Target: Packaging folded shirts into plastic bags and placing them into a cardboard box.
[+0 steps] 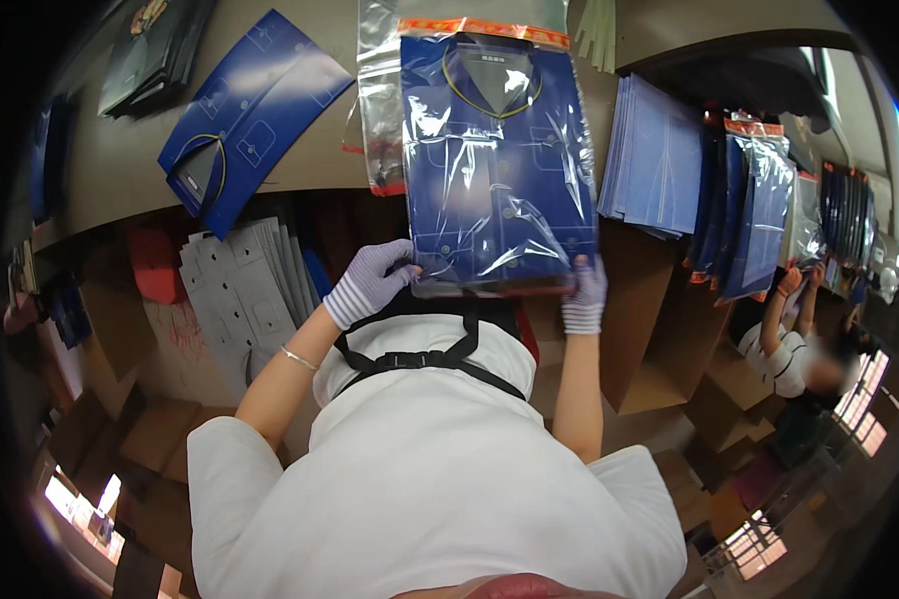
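In front of me a flat blue shirt-front piece [504, 190], with a yellow-edged collar opening and printed-looking pockets and buttons, lies inside a clear plastic bag [479, 268]. The bag has an orange-red strip along its far end. My left hand [370, 282], in a pale purple glove with a striped cuff, pinches the near left corner of the bag. At the near right corner my right hand [584, 298], gloved alike and slightly blurred, is closed on the bag's edge. Beneath and left of it lie more clear bags [378, 110]. A loose blue shirt-front piece [255, 125] rests unbagged to the left.
The work table [315, 165] ends just before my body. Grey flat pieces [240, 290] stand below its edge at left; a light blue stack [654, 155] lies right. Bagged blue pieces [754, 210] stand farther right, near a co-worker [794, 344]. Cardboard boxes [639, 329] stand below.
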